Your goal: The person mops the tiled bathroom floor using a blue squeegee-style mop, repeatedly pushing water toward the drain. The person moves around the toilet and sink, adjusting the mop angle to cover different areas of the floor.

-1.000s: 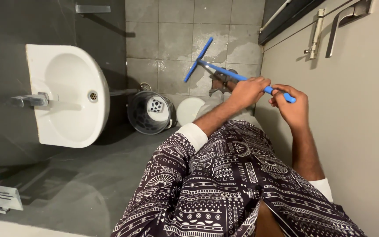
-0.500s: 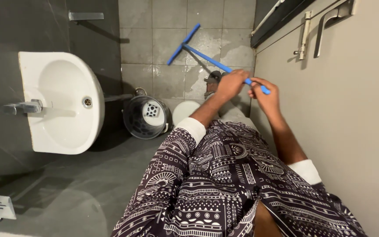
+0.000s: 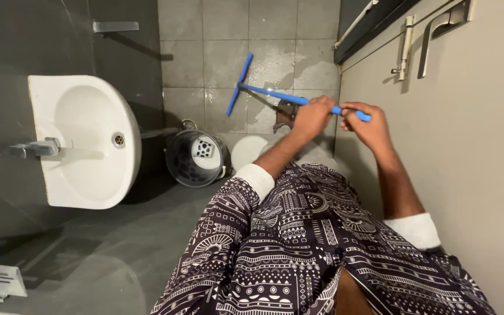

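Both hands grip a blue floor squeegee over wet bathroom tiles.

The blue squeegee [image 3: 269, 93], a thin straight handle ending in a crossbar blade, lies slantwise at upper centre of the frame, blade on the wet grey floor tiles [image 3: 275, 35]. The left hand [image 3: 310, 116] has its fingers closed round mid-handle; the right hand [image 3: 366, 123] clasps the handle's end. Left of them stand a metal bucket [image 3: 196, 158] and a white washbasin [image 3: 83, 143].

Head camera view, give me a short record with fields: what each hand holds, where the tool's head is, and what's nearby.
left hand: grips the blue handle of the floor squeegee, lower down
right hand: grips the handle's top end
squeegee head: on wet grey floor tiles
nearby: white sink, dark bucket, door with metal handle
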